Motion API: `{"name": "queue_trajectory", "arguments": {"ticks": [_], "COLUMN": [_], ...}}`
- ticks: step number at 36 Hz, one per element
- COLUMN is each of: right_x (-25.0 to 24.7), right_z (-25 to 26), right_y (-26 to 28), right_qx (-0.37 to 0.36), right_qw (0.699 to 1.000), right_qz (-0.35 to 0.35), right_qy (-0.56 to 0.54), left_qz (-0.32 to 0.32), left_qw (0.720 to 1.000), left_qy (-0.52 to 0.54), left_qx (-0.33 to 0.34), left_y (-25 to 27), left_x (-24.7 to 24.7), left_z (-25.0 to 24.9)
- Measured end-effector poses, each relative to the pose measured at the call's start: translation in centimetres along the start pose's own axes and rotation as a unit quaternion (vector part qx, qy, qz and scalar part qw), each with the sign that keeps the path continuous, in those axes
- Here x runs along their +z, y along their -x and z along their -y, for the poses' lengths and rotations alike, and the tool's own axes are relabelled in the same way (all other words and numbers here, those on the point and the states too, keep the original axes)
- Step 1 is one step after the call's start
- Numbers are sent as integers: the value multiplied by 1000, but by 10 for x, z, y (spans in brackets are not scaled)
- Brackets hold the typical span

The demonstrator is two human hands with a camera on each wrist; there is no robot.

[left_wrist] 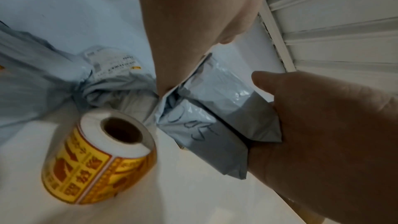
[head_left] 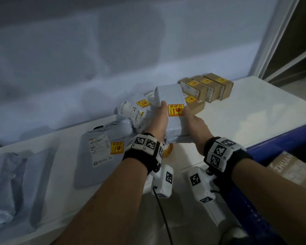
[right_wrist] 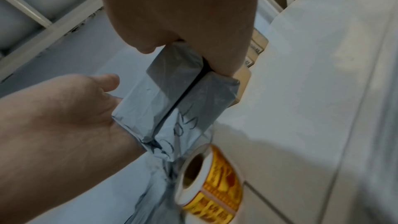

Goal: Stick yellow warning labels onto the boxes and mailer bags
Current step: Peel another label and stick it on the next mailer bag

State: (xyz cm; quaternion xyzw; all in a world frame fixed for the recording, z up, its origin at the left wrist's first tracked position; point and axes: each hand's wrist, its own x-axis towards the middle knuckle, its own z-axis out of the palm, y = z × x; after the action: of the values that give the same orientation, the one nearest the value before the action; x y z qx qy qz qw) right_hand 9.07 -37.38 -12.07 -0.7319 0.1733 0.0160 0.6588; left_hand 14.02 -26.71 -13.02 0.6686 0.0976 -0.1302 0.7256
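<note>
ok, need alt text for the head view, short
Both hands, left and right, hold up a grey plastic-wrapped rectangular parcel bearing a yellow warning label. Behind it on the white table sit labelled brown cardboard boxes; labelled grey mailer bags lie to the left.

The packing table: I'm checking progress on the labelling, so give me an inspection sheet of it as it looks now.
Surface: white table, seam visible near its front.
Job's things: wrapped grey parcel held up, yellow label on its top; label roll on the table below it; labelled mailer bags at left; four labelled brown boxes at back.
Clutter: crumpled grey bags far left.
Grippers: left hand and right hand both grip the parcel's sides.
Cables: black cable hanging from the left wrist camera.
Surroundings: pale wall behind, blue shelf frame at right.
</note>
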Motion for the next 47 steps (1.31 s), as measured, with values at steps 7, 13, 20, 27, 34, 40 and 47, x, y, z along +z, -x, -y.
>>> {"name": "queue_trajectory", "arguments": {"ticks": [7, 13, 20, 27, 34, 40, 47], "right_x": [-32, -45, -52, -51, -44, -40, -41], "right_z": [-13, -26, -34, -34, -39, -41, -42], "right_y": [-5, -11, -19, -24, -25, -30, -34], "right_qx": [24, 26, 34, 24, 15, 19, 38], "right_qw": [999, 998, 995, 993, 993, 992, 990], "right_qz": [-16, -23, -9, -14, 11, 15, 16], "right_qy": [28, 43, 91, 117, 113, 126, 135], "left_qz": [3, 4, -11, -7, -16, -26, -22], "left_qw": [1000, 999, 999, 998, 998, 997, 994], "left_qy": [-27, -40, -40, -63, -56, -46, -55], "left_qx": [2, -3, -10, -31, -17, -51, -92], "left_y": [4, 1, -2, -15, -13, -20, -62], "left_x": [33, 50, 57, 55, 45, 41, 38], "left_z": [11, 23, 37, 53, 48, 54, 88]}}
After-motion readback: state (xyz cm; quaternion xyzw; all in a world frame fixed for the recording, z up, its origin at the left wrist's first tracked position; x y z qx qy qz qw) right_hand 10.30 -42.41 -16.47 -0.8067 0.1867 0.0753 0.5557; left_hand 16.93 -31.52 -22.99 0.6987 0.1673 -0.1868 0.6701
